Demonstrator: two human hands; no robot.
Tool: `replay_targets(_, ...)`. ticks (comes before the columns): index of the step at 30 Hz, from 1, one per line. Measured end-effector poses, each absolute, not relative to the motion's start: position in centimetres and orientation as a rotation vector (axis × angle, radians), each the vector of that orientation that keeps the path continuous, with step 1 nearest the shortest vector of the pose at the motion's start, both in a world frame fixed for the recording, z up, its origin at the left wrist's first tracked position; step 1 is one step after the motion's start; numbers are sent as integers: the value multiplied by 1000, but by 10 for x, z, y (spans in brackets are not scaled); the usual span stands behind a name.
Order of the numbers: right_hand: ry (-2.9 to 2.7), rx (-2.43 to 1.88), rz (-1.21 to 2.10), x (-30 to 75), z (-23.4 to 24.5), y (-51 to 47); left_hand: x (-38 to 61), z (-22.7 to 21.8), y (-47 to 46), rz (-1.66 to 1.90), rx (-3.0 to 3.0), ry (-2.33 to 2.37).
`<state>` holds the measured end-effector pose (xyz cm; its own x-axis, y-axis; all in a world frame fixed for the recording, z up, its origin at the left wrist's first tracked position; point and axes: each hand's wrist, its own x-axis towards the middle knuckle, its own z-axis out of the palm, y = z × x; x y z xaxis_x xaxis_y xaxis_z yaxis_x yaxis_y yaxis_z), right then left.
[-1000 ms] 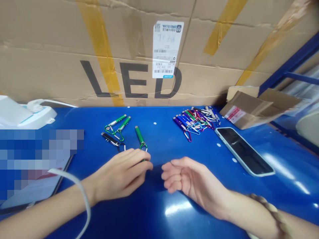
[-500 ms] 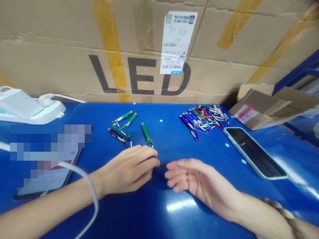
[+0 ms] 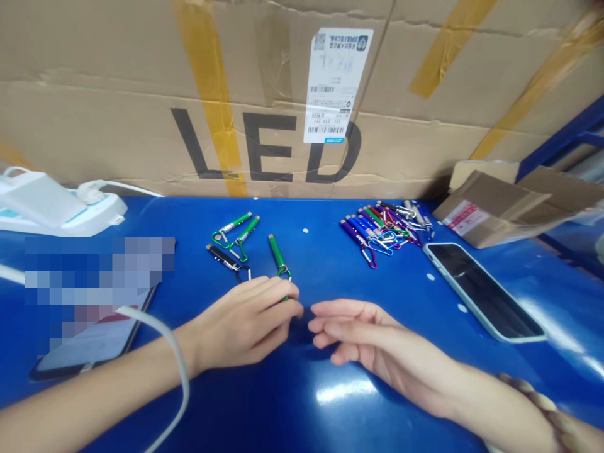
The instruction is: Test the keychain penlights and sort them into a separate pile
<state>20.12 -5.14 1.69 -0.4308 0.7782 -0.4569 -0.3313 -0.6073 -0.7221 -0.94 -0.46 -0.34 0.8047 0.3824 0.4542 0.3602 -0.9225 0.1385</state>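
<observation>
My left hand is closed over the clip end of a green keychain light, whose barrel points away from me. Its fingertips partly hide the green carabiner. Across a small gap, my right hand is open, palm turned inward, with nothing in it. Just beyond my left hand lie a black keychain light and two more green ones, a rear one and a nearer one, each with a carabiner.
At the back right lies a pile of several coloured keychain lights. Near it are a phone and an open small carton. A large cardboard box walls off the back. Left are a power strip, a tablet-like device and a cable.
My right hand's curled fingers have straightened and the thumb has dropped lower across the palm. My left hand stays on the green keychain light. The camera view has shifted slightly.
</observation>
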Motion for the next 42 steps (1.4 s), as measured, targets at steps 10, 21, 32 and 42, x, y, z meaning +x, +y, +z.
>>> replay_targets(10,-642,-1202,2045,201,17,-52,-7,-2,-6,825,2916,771)
replay_targets(21,-518,-980,2118,198,16,-45,-4,0,-6,763,2869,784)
replay_targets(32,-521,-975,2129,199,17,-46,-5,-5,-8,869,3059,482)
replay_targets(42,-513,-1012,2132,199,18,-44,-7,-2,-9,873,3103,452)
